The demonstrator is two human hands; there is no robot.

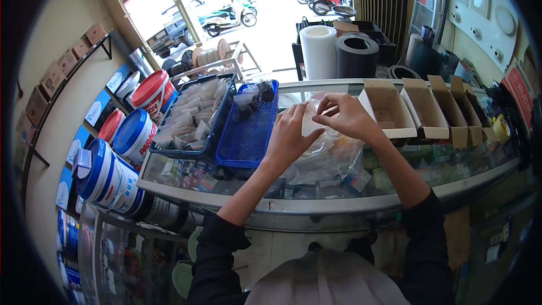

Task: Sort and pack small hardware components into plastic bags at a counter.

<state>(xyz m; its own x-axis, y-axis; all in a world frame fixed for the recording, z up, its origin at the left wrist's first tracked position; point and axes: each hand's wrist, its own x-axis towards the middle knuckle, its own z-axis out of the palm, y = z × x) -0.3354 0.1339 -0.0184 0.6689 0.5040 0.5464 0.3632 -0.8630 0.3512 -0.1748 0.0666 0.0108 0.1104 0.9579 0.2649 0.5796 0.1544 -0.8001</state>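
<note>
Above a glass-topped counter, both my hands are at a small clear plastic bag (310,123). My left hand (290,135) holds its left side, fingers pointing away and thumb stretched to the right. At its upper right, my right hand (349,117) pinches with bent thumb and forefinger; the fingertips partly hide the bag. Beneath the hands lies a loose heap of clear plastic bags (332,159). Just left of my left hand is a shallow blue plastic basket (243,146), with a few small bags of dark items (250,101) at its far end.
A deeper blue basket (194,152) holds many filled small bags. Open cardboard boxes (389,112) line the right of the counter (271,206). Beyond it stand a white roll (317,53) and a black roll (357,57). Paint pails (112,180) are stacked at left.
</note>
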